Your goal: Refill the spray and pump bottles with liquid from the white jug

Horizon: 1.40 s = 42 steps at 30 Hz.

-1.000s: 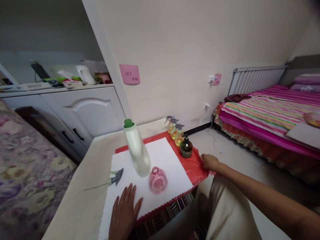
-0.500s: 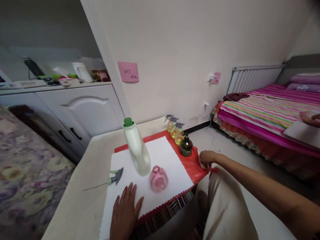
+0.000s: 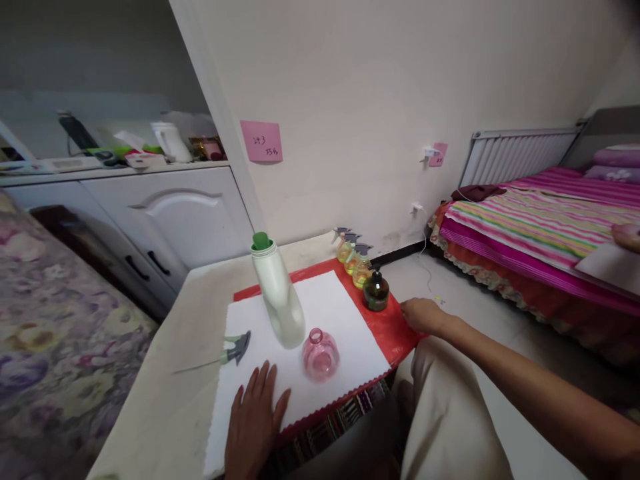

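My left hand point(image 3: 254, 417) lies flat on a white mat point(image 3: 345, 320), fingers spread, holding nothing. In front of it stands a pink round bottle point(image 3: 321, 357) with an uncapped neck. Behind that rises a tall pale green jug point(image 3: 280, 293) with a green piece in its mouth. A spray trigger head point(image 3: 236, 348) with a thin tube lies to the left. My right hand point(image 3: 419, 315) has its fingers closed at the right edge of the red plastic sheet point(image 3: 387, 330); its fingertips are partly hidden. Nearest to it is a dark green pump bottle point(image 3: 376, 291).
Several small spray bottles point(image 3: 361, 272) with yellow liquid stand in a row along the table's far right edge. A person's hand with a white sheet point(image 3: 615, 267) shows at the right, by the bed point(image 3: 525, 207). White cabinets point(image 3: 170, 213) stand at the left.
My right hand has pressed or pulled the red sheet down over the table's right edge, where a pale strip showed before. My left hand stays flat. The view has shifted slightly.
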Each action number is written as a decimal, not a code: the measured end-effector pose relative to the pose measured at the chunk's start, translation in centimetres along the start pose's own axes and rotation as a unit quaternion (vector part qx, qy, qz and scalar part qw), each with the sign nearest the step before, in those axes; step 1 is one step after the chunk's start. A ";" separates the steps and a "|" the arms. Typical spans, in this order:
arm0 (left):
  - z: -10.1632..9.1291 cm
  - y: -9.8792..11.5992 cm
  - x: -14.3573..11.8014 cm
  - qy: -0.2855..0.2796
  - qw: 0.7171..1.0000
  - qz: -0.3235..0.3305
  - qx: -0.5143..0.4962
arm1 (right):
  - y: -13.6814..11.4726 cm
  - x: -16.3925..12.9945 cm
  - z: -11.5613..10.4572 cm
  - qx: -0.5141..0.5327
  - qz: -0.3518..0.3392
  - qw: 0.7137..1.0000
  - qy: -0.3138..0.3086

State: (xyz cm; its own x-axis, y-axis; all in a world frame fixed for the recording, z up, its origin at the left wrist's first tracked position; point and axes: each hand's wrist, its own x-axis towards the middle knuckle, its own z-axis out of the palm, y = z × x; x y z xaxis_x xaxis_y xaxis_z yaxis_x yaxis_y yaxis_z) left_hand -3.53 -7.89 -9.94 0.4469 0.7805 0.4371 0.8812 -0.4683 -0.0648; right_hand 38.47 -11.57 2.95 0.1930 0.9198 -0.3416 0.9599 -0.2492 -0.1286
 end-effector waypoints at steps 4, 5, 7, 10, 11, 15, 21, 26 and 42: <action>-0.1 0.0 -0.2 -0.004 1.000 -0.006 -0.020 | -2.7 -2.2 1.3 0.097 -0.102 0.989 0.044; -0.1 0.0 -0.3 -0.006 1.000 -0.006 -0.024 | -3.6 -2.6 2.3 0.126 -0.130 0.982 0.045; -0.1 -0.1 -0.3 -0.011 1.000 -0.007 -0.025 | -5.3 -3.1 4.5 0.177 -0.172 0.968 0.050; -0.2 -0.4 -0.4 -0.030 0.999 -0.002 -0.018 | -7.1 -3.0 7.9 0.231 -0.182 0.950 0.107; -0.2 -0.4 -0.6 -0.036 0.999 0.001 -0.017 | -7.5 -2.8 8.8 0.246 -0.181 0.944 0.123; -0.4 -0.2 -1.6 -0.048 0.999 -0.001 -0.020 | -8.4 -1.4 11.5 0.303 -0.205 0.920 0.139; -0.6 1.4 -4.7 -0.017 0.998 -0.031 -0.050 | -11.1 0.8 13.1 0.448 -0.291 0.835 0.134; -1.7 1.9 -6.4 -0.012 0.986 -0.091 -0.139 | -13.6 1.5 12.5 0.482 -0.307 0.818 0.074; -2.9 -6.9 3.4 -0.058 0.965 -0.247 -0.073 | -14.3 2.4 14.1 0.506 -0.278 0.817 0.023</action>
State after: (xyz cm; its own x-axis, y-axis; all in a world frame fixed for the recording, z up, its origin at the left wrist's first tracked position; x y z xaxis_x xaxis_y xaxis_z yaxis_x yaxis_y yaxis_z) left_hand -8.52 -3.23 -5.41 -0.0004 0.9602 0.2792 0.9639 -0.0740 0.2557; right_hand 22.32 -10.07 -9.16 -0.1850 0.9807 0.0629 0.2480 0.1085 -0.9627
